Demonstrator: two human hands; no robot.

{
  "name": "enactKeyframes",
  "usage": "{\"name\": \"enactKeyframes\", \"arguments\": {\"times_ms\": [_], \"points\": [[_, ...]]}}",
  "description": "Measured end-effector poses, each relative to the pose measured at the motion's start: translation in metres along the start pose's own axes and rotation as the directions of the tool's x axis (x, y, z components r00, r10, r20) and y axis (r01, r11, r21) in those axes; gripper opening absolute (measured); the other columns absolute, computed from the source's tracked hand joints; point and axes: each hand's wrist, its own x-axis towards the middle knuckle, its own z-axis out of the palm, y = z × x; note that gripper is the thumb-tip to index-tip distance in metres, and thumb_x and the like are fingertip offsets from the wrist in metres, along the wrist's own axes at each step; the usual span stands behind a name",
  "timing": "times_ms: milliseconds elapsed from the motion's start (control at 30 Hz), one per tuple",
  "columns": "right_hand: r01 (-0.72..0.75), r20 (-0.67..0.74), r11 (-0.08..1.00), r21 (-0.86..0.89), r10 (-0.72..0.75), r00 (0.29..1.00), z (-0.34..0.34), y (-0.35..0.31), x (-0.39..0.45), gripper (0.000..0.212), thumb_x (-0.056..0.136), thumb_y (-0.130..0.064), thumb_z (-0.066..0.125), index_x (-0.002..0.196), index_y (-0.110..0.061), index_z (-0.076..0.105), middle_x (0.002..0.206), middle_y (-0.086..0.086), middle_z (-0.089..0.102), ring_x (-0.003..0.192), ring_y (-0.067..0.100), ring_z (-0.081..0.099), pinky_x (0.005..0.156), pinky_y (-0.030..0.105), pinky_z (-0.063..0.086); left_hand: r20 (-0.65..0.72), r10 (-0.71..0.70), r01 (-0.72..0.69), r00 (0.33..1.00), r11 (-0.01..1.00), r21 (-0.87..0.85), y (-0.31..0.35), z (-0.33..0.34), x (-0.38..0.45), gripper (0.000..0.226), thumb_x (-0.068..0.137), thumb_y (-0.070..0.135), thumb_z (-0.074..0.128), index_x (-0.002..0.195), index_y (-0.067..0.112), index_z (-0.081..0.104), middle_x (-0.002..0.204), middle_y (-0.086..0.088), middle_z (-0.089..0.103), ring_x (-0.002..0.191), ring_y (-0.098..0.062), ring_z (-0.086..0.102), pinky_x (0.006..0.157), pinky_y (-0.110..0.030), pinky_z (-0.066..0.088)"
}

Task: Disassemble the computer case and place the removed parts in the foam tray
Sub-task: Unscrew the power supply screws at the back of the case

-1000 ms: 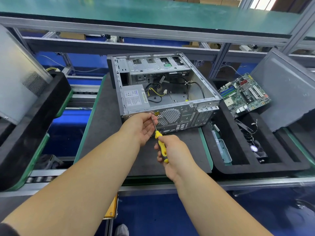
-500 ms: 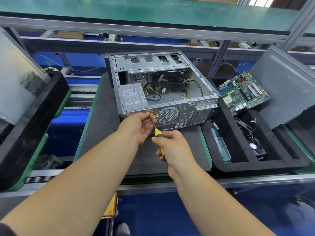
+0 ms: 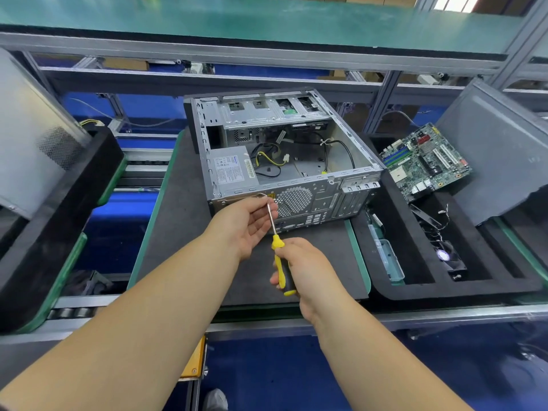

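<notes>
- Lying on its side on a dark grey mat (image 3: 184, 221) is one open computer case (image 3: 284, 161), its rear panel facing the person; inside it sit one grey power supply (image 3: 231, 170) at the near-left corner and a loose bundle of black and yellow cables (image 3: 267, 161).
- One black foam tray (image 3: 385, 221) stands just right of the mat; it holds one green motherboard (image 3: 424, 161) propped at a tilt, one small fan (image 3: 444, 256) in a far compartment and one pale translucent part (image 3: 385, 256) in the near slot.
- One grey side panel (image 3: 498, 149) leans against the tray's far right edge.
- One screwdriver (image 3: 277, 241) with a yellow-and-black handle points up and away, its tip meeting the rear panel at the power supply's corner.
- Right hand (image 3: 305, 271): fingers wrapped round the handle, forearm reaching in from the lower right.
- Left hand (image 3: 246, 223): palm turned right, fingers curled lightly with thumb and fingertips closing on the metal shaft near the tip.
</notes>
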Motion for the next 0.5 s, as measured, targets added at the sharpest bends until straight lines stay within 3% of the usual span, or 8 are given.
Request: {"name": "enactKeyframes", "arguments": {"times_ms": [133, 200, 300, 367, 500], "points": [[0.012, -0.026, 1.000, -0.023, -0.013, 1.000, -0.008, 0.002, 0.005, 0.015, 0.092, -0.014, 0.046, 0.097, -0.019, 0.060, 0.078, 0.004, 0.059, 0.057, 0.013, 0.057, 0.067, 0.038, 0.045, -0.014, 0.046, -0.046, 0.999, 0.999, -0.001, -0.001, 0.001, 0.000, 0.009, 0.091, 0.015, 0.064, 0.086, 0.011, 0.071, 0.074, 0.001, 0.075, 0.063, -0.006, 0.071, 0.053, -0.015, 0.054], [0.018, -0.057, 1.000, -0.021, -0.019, 0.998, -0.015, 0.000, 0.008, 0.014, 0.088, -0.013, 0.048, 0.088, -0.020, 0.060, 0.074, 0.001, 0.059, 0.056, 0.012, 0.053, 0.061, 0.034, 0.042, -0.009, 0.052, -0.052, 0.999, 0.998, 0.027, -0.003, 0.005, -0.001, 0.011, 0.091, 0.015, 0.064, 0.083, 0.011, 0.071, 0.072, 0.001, 0.074, 0.061, -0.005, 0.069, 0.053, -0.015, 0.054], [0.143, -0.121, 0.989, 0.042, -0.137, 0.983, -0.030, -0.006, 0.013, 0.007, 0.080, -0.025, 0.063, 0.075, -0.025, 0.058, 0.062, -0.006, 0.054, 0.049, 0.009, 0.044, 0.047, 0.023, 0.032, 0.059, 0.048, -0.059, 0.997, 0.978, 0.202, -0.010, 0.015, -0.005, 0.017, 0.093, 0.016, 0.060, 0.079, 0.012, 0.070, 0.066, 0.002, 0.070, 0.055, -0.004, 0.063, 0.052, -0.014, 0.050], [0.240, -0.175, 0.970, 0.038, -0.230, 0.957, -0.043, -0.013, 0.016, 0.013, 0.074, -0.031, 0.071, 0.082, -0.026, 0.062, 0.060, -0.011, 0.055, 0.053, 0.007, 0.045, 0.051, 0.022, 0.034, 0.121, 0.020, -0.061, 0.992, 0.936, 0.347, -0.016, 0.025, -0.008, 0.020, 0.093, 0.018, 0.059, 0.077, 0.012, 0.069, 0.062, 0.004, 0.066, 0.052, -0.005, 0.057, 0.052, -0.015, 0.046], [0.298, -0.198, 0.954, 0.026, -0.287, 0.937, -0.071, -0.022, 0.025, 0.009, 0.087, -0.019, 0.071, 0.094, -0.023, 0.071, 0.067, -0.011, 0.063, 0.053, 0.001, 0.047, 0.056, 0.021, 0.036, 0.190, 0.011, -0.102, 0.982, 0.873, 0.476, -0.028, 0.047, -0.012, 0.015, 0.092, 0.019, 0.061, 0.080, 0.014, 0.068, 0.060, 0.005, 0.062, 0.052, -0.005, 0.053, 0.056, -0.017, 0.042]]}}
